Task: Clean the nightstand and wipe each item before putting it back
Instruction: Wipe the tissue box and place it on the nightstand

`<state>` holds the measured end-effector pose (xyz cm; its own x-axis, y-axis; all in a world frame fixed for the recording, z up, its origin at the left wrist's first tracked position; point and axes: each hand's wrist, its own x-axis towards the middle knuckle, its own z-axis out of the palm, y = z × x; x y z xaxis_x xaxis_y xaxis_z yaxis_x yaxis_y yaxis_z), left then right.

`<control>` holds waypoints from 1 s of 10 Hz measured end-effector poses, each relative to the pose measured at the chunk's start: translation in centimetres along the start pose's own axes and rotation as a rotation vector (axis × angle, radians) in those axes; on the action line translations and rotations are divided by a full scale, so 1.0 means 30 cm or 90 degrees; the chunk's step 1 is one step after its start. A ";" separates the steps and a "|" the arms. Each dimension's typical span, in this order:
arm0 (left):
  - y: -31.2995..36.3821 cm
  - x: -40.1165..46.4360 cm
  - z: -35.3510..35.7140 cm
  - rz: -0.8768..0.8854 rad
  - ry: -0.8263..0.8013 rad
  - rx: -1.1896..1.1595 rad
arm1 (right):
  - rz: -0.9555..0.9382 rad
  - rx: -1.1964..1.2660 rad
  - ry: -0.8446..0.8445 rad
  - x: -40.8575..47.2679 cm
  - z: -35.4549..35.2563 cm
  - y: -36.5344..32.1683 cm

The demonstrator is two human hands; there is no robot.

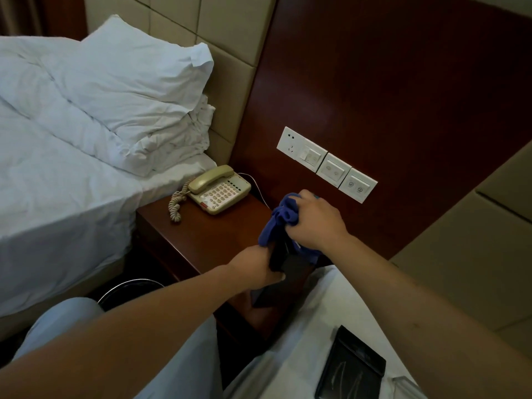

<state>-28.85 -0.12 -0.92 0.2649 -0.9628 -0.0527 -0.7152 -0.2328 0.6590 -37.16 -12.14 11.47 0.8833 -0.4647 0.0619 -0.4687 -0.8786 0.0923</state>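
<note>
The dark wooden nightstand point(201, 237) stands between two beds. A beige telephone point(218, 190) with a coiled cord sits at its back left corner. Over the nightstand's right front part my left hand point(253, 266) grips a flat black item point(280, 263), held upright. My right hand point(315, 218) grips a bunched blue cloth point(283, 214) and presses it against the top of that black item. The item's lower end is partly hidden by my left hand and the cloth.
A bed with white sheets and pillows point(126, 90) lies to the left. A second white bed at the lower right carries a flat black tray-like object point(352, 367). Wall switches point(328, 165) sit on the wooden panel. A dark round bin point(129, 292) stands on the floor.
</note>
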 end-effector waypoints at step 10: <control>-0.101 0.119 0.153 -0.093 0.004 -0.008 | 0.021 0.071 -0.095 -0.090 -0.051 -0.096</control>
<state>-28.72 -3.48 -6.56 0.3691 -0.9181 -0.1441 -0.6606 -0.3682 0.6543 -38.22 -8.19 12.56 0.8632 -0.4977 -0.0850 -0.5008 -0.8653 -0.0190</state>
